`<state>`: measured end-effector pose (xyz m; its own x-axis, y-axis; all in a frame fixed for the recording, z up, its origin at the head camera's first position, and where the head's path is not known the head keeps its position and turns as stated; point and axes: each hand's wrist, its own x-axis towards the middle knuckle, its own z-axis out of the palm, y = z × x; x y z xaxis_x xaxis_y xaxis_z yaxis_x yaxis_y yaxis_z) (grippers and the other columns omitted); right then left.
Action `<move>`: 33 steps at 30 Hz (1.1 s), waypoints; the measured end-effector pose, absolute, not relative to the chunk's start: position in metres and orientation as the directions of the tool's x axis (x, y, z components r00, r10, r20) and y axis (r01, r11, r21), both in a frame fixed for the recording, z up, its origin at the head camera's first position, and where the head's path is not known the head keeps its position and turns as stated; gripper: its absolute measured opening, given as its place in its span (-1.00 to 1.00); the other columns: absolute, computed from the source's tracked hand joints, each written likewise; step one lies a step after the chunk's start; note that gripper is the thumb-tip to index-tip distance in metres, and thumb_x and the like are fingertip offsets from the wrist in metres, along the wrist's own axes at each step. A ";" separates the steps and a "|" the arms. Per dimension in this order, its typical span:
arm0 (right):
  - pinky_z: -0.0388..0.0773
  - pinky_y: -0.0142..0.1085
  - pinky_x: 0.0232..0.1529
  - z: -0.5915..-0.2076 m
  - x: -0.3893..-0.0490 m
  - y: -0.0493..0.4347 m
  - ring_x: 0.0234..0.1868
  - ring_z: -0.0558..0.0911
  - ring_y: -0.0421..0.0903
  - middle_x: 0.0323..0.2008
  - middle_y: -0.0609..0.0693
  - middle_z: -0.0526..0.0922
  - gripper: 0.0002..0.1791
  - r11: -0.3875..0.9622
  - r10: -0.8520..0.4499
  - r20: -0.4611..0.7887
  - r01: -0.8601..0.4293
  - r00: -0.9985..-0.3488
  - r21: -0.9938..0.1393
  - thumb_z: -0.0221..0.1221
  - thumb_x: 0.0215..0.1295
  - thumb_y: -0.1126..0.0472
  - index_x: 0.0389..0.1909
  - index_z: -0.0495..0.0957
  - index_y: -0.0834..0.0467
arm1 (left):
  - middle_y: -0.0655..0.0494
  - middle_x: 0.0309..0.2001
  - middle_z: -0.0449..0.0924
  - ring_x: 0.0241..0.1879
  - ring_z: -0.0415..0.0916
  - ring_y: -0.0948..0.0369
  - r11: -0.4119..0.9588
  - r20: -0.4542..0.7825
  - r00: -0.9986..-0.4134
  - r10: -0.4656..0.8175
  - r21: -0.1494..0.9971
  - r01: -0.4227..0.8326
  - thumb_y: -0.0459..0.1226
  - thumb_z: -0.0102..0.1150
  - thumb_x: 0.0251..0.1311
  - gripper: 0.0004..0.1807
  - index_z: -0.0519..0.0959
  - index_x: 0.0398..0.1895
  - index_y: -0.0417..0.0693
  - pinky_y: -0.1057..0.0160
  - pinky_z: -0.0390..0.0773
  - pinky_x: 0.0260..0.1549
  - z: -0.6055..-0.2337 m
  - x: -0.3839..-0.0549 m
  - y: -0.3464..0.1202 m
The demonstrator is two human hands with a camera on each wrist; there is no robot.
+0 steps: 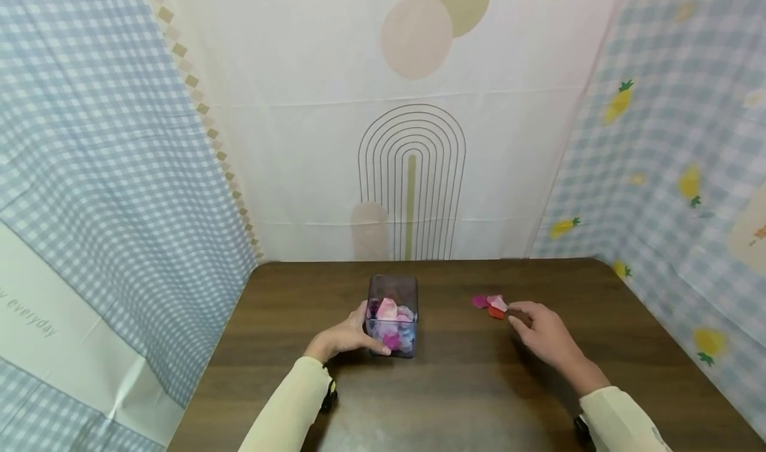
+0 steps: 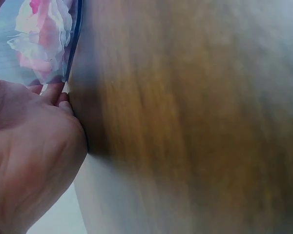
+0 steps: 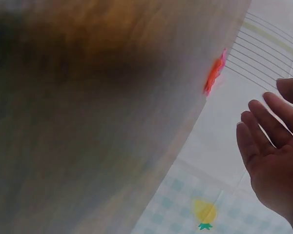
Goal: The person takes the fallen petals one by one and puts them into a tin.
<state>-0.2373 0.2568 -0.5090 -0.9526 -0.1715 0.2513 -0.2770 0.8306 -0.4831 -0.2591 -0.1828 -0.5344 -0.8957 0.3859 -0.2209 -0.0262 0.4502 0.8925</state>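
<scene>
A clear, dark-tinted plastic box [image 1: 391,286] stands on the table, partly filled with pink, white, bluish and magenta artificial petals [image 1: 387,310]. My left hand [image 1: 347,336] grips the box from its left side, thumb across the front and the other fingers around the side and back. In the left wrist view, pale pink petals [image 2: 43,44] show through the box wall beside my palm. To the right, a few loose petals [image 1: 496,312] in magenta, pink and red-orange lie together. Close beside them is my right hand [image 1: 543,332], its fingers loosely extended and holding nothing in the right wrist view.
The brown wooden table [image 1: 443,399] reaches back to a white printed cloth [image 1: 299,173]. Blue checked cloths hang on the left [image 1: 179,292] and right [image 1: 652,193] sides.
</scene>
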 end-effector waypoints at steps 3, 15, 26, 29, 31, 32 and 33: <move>0.56 0.33 0.24 -0.510 -0.246 0.253 0.25 0.65 0.39 0.21 0.35 0.71 -0.59 0.856 -0.225 0.230 -0.304 -0.947 -0.417 0.27 0.50 0.21 0.25 0.65 0.33 | -0.26 0.58 0.15 0.58 0.11 -0.14 0.454 -0.215 -0.897 0.386 0.891 -0.018 -0.03 0.76 -0.16 0.39 0.01 0.69 0.06 -0.29 0.16 0.59 -0.535 -0.261 -0.183; 0.60 0.23 0.26 -0.520 -0.281 0.247 0.23 0.69 0.33 0.31 0.39 0.64 -0.42 0.896 -0.385 0.069 -0.390 -0.920 -0.211 0.33 0.43 0.22 0.38 0.53 0.38 | -0.23 0.54 0.21 0.56 0.11 -0.14 0.426 -0.204 -0.893 0.402 0.905 -0.015 -0.10 0.76 -0.14 0.36 0.03 0.69 0.06 -0.30 0.14 0.58 -0.535 -0.261 -0.182; 0.60 -0.07 -0.26 -0.515 -0.311 0.237 -0.37 0.61 -0.03 -0.22 0.17 0.80 -0.76 0.938 -0.310 -0.017 -0.303 -0.951 -0.166 0.32 0.47 0.17 0.02 0.75 0.21 | -0.24 0.58 0.16 0.57 0.11 -0.14 0.430 -0.218 -0.900 0.378 0.902 -0.038 -0.08 0.76 -0.14 0.40 -0.02 0.71 0.08 -0.30 0.13 0.59 -0.536 -0.258 -0.188; 0.58 -0.11 -0.35 -0.514 -0.318 0.236 -0.45 0.62 -0.06 -0.34 0.13 0.81 -0.86 0.943 -0.313 0.012 -0.312 -0.950 -0.115 0.31 0.44 0.23 -0.31 0.76 0.19 | -0.25 0.58 0.16 0.57 0.12 -0.14 0.422 -0.207 -0.900 0.384 0.906 -0.028 -0.08 0.76 -0.13 0.40 -0.02 0.72 0.07 -0.31 0.13 0.59 -0.535 -0.258 -0.186; 0.57 -0.14 -0.38 -0.514 -0.320 0.236 -0.47 0.61 -0.08 -0.37 0.12 0.81 -0.86 0.946 -0.304 0.028 -0.305 -0.952 -0.108 0.30 0.39 0.31 -0.37 0.77 0.19 | -0.24 0.58 0.16 0.57 0.12 -0.14 0.421 -0.202 -0.899 0.389 0.907 -0.022 -0.08 0.76 -0.12 0.39 -0.02 0.72 0.08 -0.31 0.13 0.59 -0.535 -0.258 -0.184; 0.56 -0.14 -0.39 -0.514 -0.321 0.236 -0.47 0.61 -0.08 -0.37 0.12 0.82 -0.87 0.948 -0.297 0.036 -0.299 -0.954 -0.112 0.29 0.36 0.34 -0.35 0.79 0.21 | -0.24 0.59 0.15 0.58 0.11 -0.14 0.420 -0.202 -0.898 0.391 0.907 -0.021 -0.08 0.76 -0.12 0.39 -0.02 0.72 0.08 -0.32 0.13 0.59 -0.535 -0.257 -0.183; 0.55 -0.15 -0.39 -0.514 -0.322 0.236 -0.47 0.60 -0.07 -0.35 0.12 0.83 -0.87 0.950 -0.286 0.038 -0.289 -0.957 -0.123 0.28 0.33 0.37 -0.33 0.80 0.21 | -0.24 0.59 0.15 0.58 0.10 -0.15 0.422 -0.202 -0.898 0.392 0.907 -0.020 -0.08 0.75 -0.12 0.39 -0.02 0.72 0.09 -0.32 0.12 0.59 -0.535 -0.257 -0.183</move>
